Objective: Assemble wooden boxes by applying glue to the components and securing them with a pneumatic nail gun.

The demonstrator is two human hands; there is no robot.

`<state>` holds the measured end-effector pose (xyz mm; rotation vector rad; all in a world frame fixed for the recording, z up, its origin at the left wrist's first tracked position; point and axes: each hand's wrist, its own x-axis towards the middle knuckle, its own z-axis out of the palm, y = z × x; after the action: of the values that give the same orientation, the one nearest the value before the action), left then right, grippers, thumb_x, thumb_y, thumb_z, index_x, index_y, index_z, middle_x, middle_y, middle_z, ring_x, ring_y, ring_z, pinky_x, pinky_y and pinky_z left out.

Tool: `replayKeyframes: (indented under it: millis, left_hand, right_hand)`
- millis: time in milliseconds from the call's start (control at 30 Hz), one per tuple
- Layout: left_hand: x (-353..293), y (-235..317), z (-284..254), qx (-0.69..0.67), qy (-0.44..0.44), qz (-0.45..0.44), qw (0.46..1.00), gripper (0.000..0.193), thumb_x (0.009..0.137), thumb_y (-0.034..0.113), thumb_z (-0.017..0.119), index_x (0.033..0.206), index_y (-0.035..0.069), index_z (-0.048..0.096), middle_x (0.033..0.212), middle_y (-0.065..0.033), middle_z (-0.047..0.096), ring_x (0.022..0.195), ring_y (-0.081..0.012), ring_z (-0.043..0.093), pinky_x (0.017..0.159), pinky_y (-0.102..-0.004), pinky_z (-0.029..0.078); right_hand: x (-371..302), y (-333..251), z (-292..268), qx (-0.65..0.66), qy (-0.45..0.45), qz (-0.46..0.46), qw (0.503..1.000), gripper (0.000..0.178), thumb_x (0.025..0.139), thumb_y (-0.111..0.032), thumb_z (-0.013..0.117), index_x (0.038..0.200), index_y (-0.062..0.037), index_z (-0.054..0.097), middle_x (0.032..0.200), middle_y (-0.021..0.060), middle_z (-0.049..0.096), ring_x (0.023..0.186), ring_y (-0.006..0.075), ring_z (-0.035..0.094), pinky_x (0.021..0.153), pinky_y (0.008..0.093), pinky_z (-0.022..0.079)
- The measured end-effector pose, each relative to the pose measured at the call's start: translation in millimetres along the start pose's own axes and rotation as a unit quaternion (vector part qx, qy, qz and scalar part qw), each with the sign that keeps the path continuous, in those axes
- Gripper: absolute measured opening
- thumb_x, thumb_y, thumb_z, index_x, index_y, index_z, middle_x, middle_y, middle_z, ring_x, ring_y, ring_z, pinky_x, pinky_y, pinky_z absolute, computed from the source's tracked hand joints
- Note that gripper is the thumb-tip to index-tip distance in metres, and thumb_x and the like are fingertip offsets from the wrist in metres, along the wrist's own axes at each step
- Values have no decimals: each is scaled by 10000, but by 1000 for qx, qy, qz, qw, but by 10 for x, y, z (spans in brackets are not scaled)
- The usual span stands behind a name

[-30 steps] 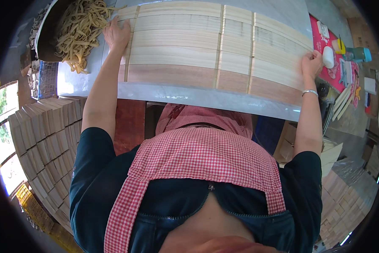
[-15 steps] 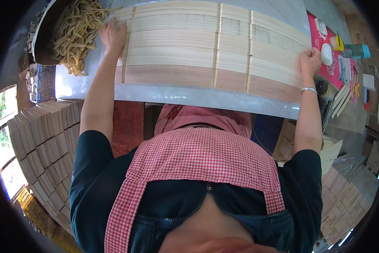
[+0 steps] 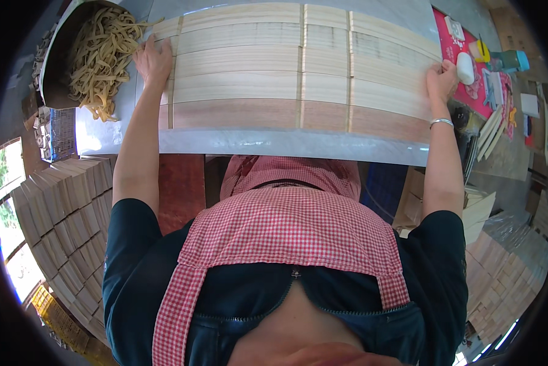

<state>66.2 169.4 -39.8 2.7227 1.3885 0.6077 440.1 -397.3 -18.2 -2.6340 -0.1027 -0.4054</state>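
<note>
Several pale wooden boards [image 3: 240, 61] lie side by side across the table, with grooves running across them in line; the nearest board [image 3: 237, 114] is browner. At their left ends rests my left hand [image 3: 154, 60], its fingers spread and touching the wood. My right hand [image 3: 441, 80], with a bangle on the wrist, is at the right ends. Its fingers are bent and closed on a board's end; the fingertips are partly hidden.
A dark container [image 3: 59, 67] spills tan strips [image 3: 103, 55] beside my left hand. Past my right hand lie a white roll [image 3: 465, 68], a yellow container [image 3: 478, 52] and a teal bottle [image 3: 511, 60]. Stacked wood blocks [image 3: 66, 213] flank me on the left, more blocks [image 3: 506, 262] on the right.
The whole view has shifted slightly, so table and boards appear a little further left. Both hands stay at the board ends; the boards keep their arrangement.
</note>
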Motion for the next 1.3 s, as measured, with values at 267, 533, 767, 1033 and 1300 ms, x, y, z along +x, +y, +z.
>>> replayKeyframes:
  millis: [267, 533, 767, 1033, 1300]
  left_hand:
    - [-12, 13, 0, 7, 1, -3, 1000, 555, 937, 489, 547, 1346, 120, 620, 1285, -206, 601, 1204, -371, 489, 1046, -448, 388]
    - [38, -52, 64, 20, -5, -1, 1000, 573, 940, 502, 536, 1358, 118, 614, 1320, -206, 583, 1214, -369, 478, 1049, -450, 388]
    - [4, 88, -108, 28, -34, -26, 999, 580, 945, 505, 520, 1377, 127, 601, 1370, -199, 553, 1267, -374, 448, 1059, -459, 384]
    - [-153, 521, -432, -12, -15, 43, 999, 583, 947, 450, 598, 1413, 103, 556, 1419, -166, 538, 1279, -371, 497, 1029, -441, 447]
    - [-2624, 2464, -1357, -780, -544, -185, 248, 600, 1077, 421, 417, 1449, -49, 438, 1406, -220, 524, 1288, -291, 522, 1100, -434, 425]
  right_hand:
    - [-6, 15, 12, -7, 2, -4, 1000, 364, 888, -249, 581, 1166, -26, 653, 1149, 162, 691, 1076, 354, 618, 974, 425, 481]
    - [-8, -13, 11, -8, -2, -9, 1000, 360, 899, -261, 582, 1165, -29, 652, 1164, 173, 685, 1093, 366, 611, 983, 437, 477]
    - [28, 50, 25, -62, -19, -61, 996, 354, 921, -275, 572, 1169, -34, 650, 1166, 184, 677, 1086, 368, 611, 982, 442, 475]
    - [-122, -260, -190, 27, 33, -185, 982, 328, 933, -255, 607, 1187, -51, 644, 1148, 143, 676, 1046, 327, 626, 948, 424, 487]
    - [-2464, -1951, -801, 490, -54, -268, 828, 275, 950, -105, 585, 1207, -13, 613, 1145, 119, 664, 1021, 252, 617, 895, 343, 496]
